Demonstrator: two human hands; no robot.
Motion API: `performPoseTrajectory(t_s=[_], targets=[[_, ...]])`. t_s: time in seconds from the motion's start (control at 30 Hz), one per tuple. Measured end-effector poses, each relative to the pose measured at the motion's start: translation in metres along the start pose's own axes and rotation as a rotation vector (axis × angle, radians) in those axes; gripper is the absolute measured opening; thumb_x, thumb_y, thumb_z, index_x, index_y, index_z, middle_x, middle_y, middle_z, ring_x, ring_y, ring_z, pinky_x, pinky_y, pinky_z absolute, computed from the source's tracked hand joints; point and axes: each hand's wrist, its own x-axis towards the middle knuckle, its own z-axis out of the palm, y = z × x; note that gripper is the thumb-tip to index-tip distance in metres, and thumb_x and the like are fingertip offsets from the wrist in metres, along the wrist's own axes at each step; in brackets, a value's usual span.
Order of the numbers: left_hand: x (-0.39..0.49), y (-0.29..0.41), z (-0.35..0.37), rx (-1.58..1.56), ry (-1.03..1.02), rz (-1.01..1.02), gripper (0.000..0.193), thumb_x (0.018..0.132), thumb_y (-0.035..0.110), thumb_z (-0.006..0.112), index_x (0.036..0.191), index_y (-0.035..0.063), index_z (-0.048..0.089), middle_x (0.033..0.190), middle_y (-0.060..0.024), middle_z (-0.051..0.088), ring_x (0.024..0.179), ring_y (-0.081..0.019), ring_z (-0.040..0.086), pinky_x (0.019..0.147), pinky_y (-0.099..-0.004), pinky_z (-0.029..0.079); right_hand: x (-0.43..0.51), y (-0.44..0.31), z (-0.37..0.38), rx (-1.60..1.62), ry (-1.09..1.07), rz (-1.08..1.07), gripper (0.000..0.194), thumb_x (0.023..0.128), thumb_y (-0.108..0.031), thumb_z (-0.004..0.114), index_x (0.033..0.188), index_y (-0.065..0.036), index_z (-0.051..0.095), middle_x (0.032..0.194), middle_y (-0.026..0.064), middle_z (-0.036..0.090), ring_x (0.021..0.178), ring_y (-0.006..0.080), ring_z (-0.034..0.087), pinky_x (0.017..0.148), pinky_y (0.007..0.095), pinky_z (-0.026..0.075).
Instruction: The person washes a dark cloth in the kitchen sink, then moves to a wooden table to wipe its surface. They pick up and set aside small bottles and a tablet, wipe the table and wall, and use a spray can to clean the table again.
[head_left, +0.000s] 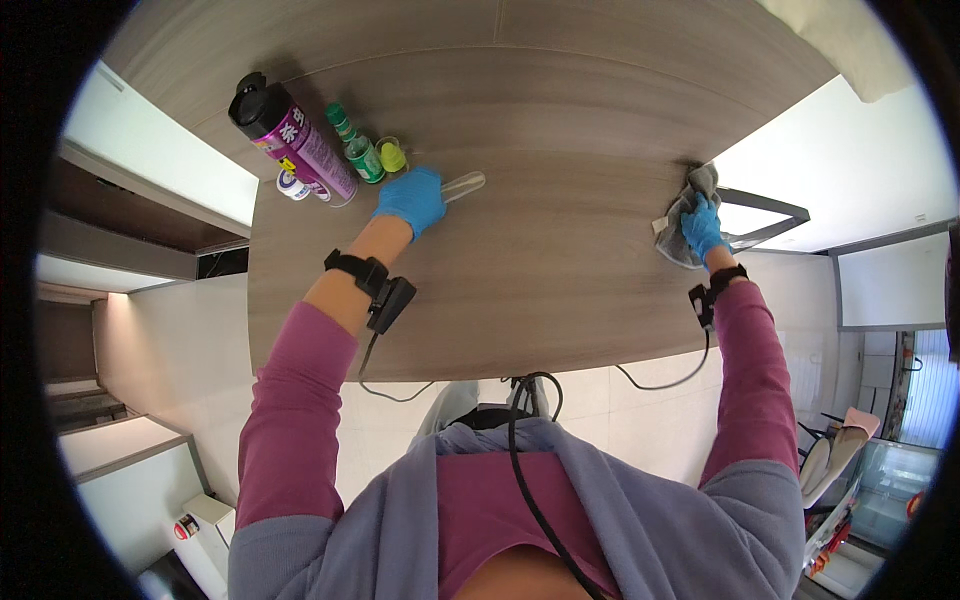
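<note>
My left hand (412, 201), in a blue glove, is closed around one end of a long clear plastic piece (466, 185) just above or on the wooden tabletop (540, 285). Its covered end is hidden under my fingers. Close by that hand stand a small green-capped glass bottle (364, 159) and a clear cup with something yellow-green (391, 156). Further left is a purple spray can (311, 154) with a black cap, bearing writing. At the table's right edge my right hand (703, 227), also gloved in blue, presses on a crumpled grey cloth (679, 244) with a pale tag.
A small white jar (292, 185) sits beside the spray can near the left edge. Past the right edge is a dark angular frame (772, 210). White cabinets (161, 150) flank the left side. Thin cables hang from both wrist straps, and a thicker black cable (517, 450) runs down my front.
</note>
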Motion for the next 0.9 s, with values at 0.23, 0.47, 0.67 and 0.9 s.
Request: performPoseTrajectory(t_s=[0.23, 0.47, 0.67, 0.9], targets=[[-0.043, -0.026, -0.009, -0.015, 0.119, 0.02, 0.036, 0.082, 0.031, 0.063, 0.097, -0.0011, 0.064, 0.096, -0.0223, 0.063, 0.086, -0.0357, 0.064, 0.075, -0.0437, 0.052, 0.077, -0.039, 0.035, -0.024, 0.019, 0.242, 0.056, 0.086, -0.031, 0.053, 0.135, -0.005, 0.042, 0.142, 0.0215, 0.036, 0.132, 0.0409, 0.031, 0.107, 0.0548, 0.029], [-0.102, -0.071, -0.007, -0.063, 0.153, -0.013, 0.031, 0.078, 0.03, 0.064, 0.099, 0.0064, 0.064, 0.1, -0.0168, 0.062, 0.09, -0.0365, 0.062, 0.075, -0.0445, 0.052, -0.013, -0.208, 0.075, -0.215, -0.023, -0.194, 0.047, 0.081, -0.016, 0.059, 0.126, -0.005, 0.05, 0.132, 0.0212, 0.046, 0.122, 0.0386, 0.043, 0.102, 0.0453, 0.037], [-0.146, -0.096, -0.002, -0.207, 0.235, -0.081, 0.028, 0.077, 0.029, 0.069, 0.088, 0.0037, 0.065, 0.09, -0.0204, 0.063, 0.082, -0.0384, 0.062, 0.072, -0.0449, 0.05, -0.093, -0.338, 0.064, 0.184, -0.292, -0.591, 0.063, 0.081, -0.01, 0.055, 0.141, -0.014, 0.036, 0.144, 0.0226, 0.034, 0.135, 0.0393, 0.029, 0.113, 0.0521, 0.017], [-0.185, -0.122, 0.005, -0.283, 0.25, -0.156, 0.028, 0.077, 0.028, 0.069, 0.089, 0.0035, 0.064, 0.09, -0.0193, 0.062, 0.078, -0.0371, 0.062, 0.07, -0.0428, 0.049, -0.077, -0.389, 0.059, 0.062, -0.388, -0.67, 0.069, 0.08, -0.008, 0.052, 0.145, -0.022, 0.032, 0.151, 0.016, 0.026, 0.138, 0.0443, 0.02, 0.113, 0.0575, 0.015]])
